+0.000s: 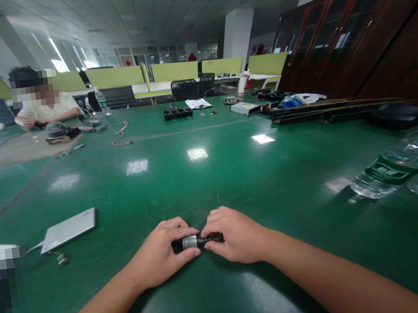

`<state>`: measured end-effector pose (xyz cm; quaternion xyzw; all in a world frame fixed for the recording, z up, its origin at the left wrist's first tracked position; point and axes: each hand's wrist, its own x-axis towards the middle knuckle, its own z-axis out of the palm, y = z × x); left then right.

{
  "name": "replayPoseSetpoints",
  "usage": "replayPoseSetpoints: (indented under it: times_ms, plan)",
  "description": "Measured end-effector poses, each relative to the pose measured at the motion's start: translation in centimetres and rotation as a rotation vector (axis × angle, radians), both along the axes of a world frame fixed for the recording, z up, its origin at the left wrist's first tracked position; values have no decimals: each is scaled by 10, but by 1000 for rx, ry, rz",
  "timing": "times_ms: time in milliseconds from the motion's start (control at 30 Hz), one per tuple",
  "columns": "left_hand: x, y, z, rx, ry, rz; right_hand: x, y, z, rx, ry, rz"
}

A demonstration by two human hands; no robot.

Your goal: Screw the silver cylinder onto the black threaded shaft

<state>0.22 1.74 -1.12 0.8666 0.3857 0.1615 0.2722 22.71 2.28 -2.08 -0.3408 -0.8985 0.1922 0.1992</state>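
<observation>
Between both hands lies a small cylindrical part (190,242), black at its ends with a silver band round the middle and a thinner, ridged black section at the right. I cannot tell its exact kind. Around its thicker left end, the thumb and fingers of my left hand (156,256) are closed. My right hand (238,236) pinches the ridged black section, its fingertips close to those of the left. Both hands are low over the green tabletop (167,187), at the near middle. The fingers partly hide both ends of the part.
A white power bank (70,229) with a cable lies at left. Clear water bottles (384,174) lie at right. A black tray (177,113), papers (198,104) and long dark strips (326,109) are farther back. Another person (48,103) sits at far left.
</observation>
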Motion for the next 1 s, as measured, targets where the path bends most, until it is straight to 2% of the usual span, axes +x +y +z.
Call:
replayPoseSetpoints:
  times_ms: [633, 1000]
  plan:
    - [-3, 0, -3, -8, 10, 0, 11, 1, 12, -46, -76, 9]
    - [-3, 0, 1, -15, 13, 7, 21, 6, 15, -83, -134, 4]
